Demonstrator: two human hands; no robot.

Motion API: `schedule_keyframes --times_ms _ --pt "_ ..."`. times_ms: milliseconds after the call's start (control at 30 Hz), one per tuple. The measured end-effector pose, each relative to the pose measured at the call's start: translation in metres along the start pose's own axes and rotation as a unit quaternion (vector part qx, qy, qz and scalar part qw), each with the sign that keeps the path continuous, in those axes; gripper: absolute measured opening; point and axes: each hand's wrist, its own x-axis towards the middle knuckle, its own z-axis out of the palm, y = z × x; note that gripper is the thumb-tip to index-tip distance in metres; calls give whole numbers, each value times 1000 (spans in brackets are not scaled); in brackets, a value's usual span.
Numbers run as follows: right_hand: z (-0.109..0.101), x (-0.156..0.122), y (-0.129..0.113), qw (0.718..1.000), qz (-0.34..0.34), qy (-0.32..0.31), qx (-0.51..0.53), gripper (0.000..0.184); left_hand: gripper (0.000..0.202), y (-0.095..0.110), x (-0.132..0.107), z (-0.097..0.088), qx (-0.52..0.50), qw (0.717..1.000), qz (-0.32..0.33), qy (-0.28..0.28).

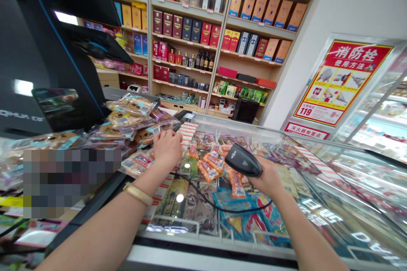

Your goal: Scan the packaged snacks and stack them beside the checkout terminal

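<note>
One head camera looked forward and down. The left hand (168,146), the right hand (269,175) and the table (203,258) were near to it; the shelves (149,21) stood farther away, beyond.

Red-and-yellow rectangular framed wall poster (343,82): 消防栓 / 使用方法, number 119. Red rectangular wall sign (307,131) below it: 灭火器放置点. White letters DAO at right on clear glass-topped display case (273,130), printed or reflected, can't tell. Large black plastic terminal (34,63): lettering only partly legible.
</note>
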Motion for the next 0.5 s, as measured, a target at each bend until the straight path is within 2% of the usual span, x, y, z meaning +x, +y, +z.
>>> schedule_keyframes --times_ms 133,200,267,333,400,500 --pt "-1 1 -1 1000 1 5 0 15 20 -1 -3 4 20 999 17 -20" --pt "-1 1 -1 1000 2 8 -2 14 18 4 -3 3 -13 1000 24 -11" --pt "-1 1 -1 1000 3 9 -1 11 17 10 -3 3 -81 995 60 -12" --pt "-1 1 -1 1000 5 8 -2 7 18 16 -5 3 -167 976 132 -50" --pt "-2 2 -1 1000 7 7 -5 7 20 23 -10 6 -234 942 213 -112" --pt "-2 2 -2 1000 5 5 -3 9 28 29 -18 12 -264 904 281 -184"
